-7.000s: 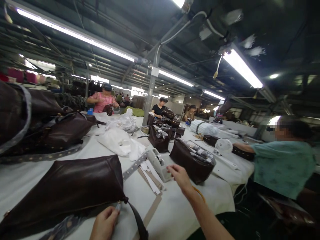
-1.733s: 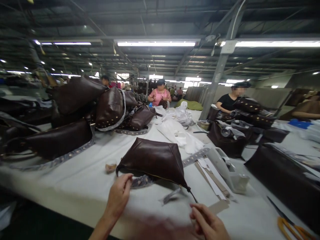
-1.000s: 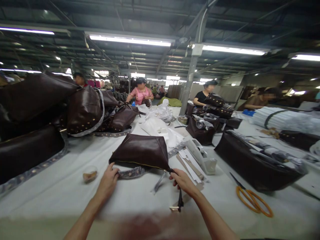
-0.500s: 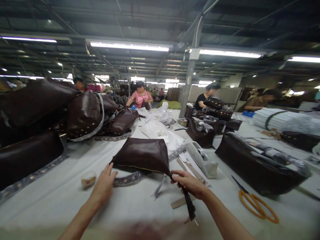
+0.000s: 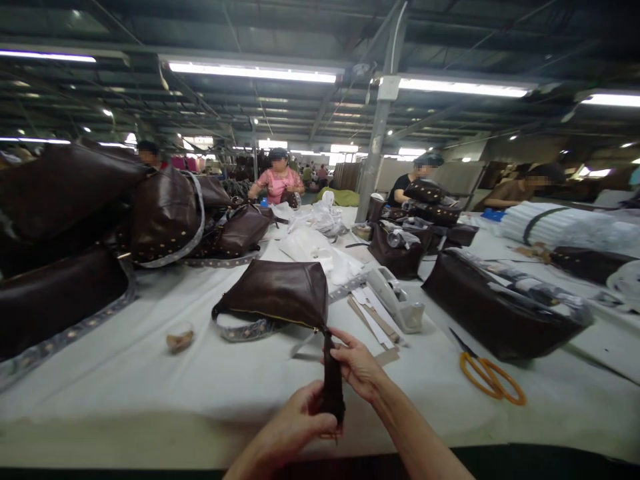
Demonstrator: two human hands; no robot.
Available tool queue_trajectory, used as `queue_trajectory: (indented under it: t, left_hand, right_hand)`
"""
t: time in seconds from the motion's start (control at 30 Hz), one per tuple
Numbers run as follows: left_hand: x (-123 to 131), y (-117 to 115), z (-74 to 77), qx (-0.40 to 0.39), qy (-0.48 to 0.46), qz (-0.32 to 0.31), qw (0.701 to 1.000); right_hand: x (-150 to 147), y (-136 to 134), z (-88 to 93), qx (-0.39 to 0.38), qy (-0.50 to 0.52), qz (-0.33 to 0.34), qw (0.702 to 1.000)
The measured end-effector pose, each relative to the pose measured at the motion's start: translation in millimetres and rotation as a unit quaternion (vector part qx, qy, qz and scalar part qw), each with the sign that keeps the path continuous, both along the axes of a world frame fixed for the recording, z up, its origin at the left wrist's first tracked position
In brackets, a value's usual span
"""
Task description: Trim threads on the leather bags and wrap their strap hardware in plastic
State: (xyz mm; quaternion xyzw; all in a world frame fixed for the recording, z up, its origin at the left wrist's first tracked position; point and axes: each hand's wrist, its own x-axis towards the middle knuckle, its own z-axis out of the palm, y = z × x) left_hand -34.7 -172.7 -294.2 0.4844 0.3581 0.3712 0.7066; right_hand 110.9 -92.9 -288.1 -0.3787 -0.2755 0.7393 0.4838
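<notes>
A dark brown leather bag (image 5: 280,290) with a gold zipper lies on the white-covered table in front of me. From its right corner a dark leather strap (image 5: 331,373) runs toward me. My left hand (image 5: 307,413) is closed around the strap's near end, thumb on top, close to the table's front edge. Higher up, near the bag's corner, my right hand (image 5: 356,360) pinches the same strap between thumb and fingers. A plastic-wrapped studded strap (image 5: 250,329) lies partly under the bag's near side.
Orange-handled scissors (image 5: 493,373) lie to the right. Behind them sits a large brown bag (image 5: 500,310). A tape dispenser (image 5: 397,300) stands beside paper strips. Brown bags (image 5: 163,213) are piled on the left. A small tape roll (image 5: 180,340) lies left of centre. Several people work beyond.
My left hand has left the bag's left corner and moved right and nearer, taking hold of the strap's end. My right hand has shifted slightly left, still on the strap.
</notes>
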Motion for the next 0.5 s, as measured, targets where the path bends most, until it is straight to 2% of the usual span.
queue_trajectory:
  t: [0.1, 0.2, 0.4, 0.5]
  left_hand:
    - [5, -12, -15.6, -0.054, -0.002, 0.044, 0.998]
    - [6, -21, -23.2, -0.059, 0.005, 0.079, 0.995]
    - [8, -40, -22.7, -0.105, 0.003, 0.116, 0.988]
    - [1, -50, -19.2, -0.116, 0.001, 0.115, 0.987]
  right_hand:
    - [-4, -7, -13.9, 0.012, -0.011, -0.021, 1.0]
    - [-8, -11, -22.7, 0.038, -0.023, -0.038, 0.998]
    - [-12, -17, -26.4, 0.02, 0.009, -0.012, 1.0]
    - [-14, -15, -29.1, -0.057, 0.076, 0.021, 0.995]
